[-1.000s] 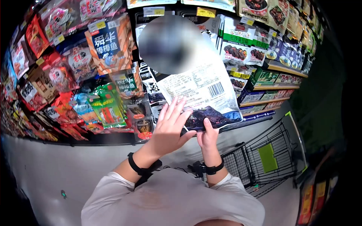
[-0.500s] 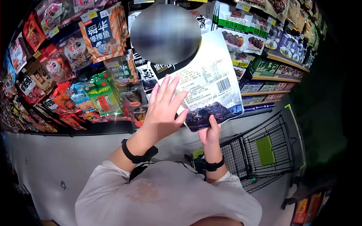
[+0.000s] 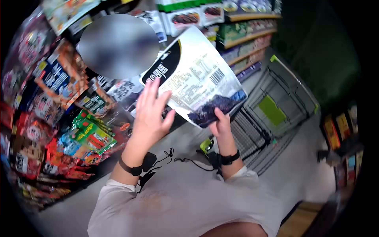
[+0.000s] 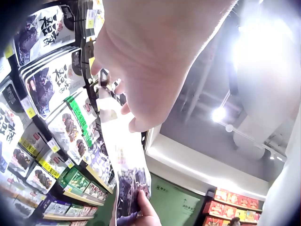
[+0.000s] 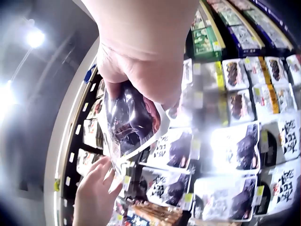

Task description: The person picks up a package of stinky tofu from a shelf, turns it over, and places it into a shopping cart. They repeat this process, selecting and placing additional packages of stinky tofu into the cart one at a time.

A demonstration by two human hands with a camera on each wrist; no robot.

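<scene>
Head view: the right grip (image 3: pixel 222 125) pinches a barcoded foil pouch (image 3: pixel 201 75); the left grip (image 3: pixel 147 116) spreads its fingers. The pouch's Chinese print blurs.

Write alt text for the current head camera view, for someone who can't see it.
A person's right hand grips the near end of a white packet with a barcode, while the left hand, fingers spread, is at its left edge. Packaged snacks crowd the left; a shopping cart stands at right.

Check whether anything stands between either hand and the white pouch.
Nothing visible does: the right hand grips the white pouch by its lower edge; the left hand is at its left edge, unobstructed.
</scene>
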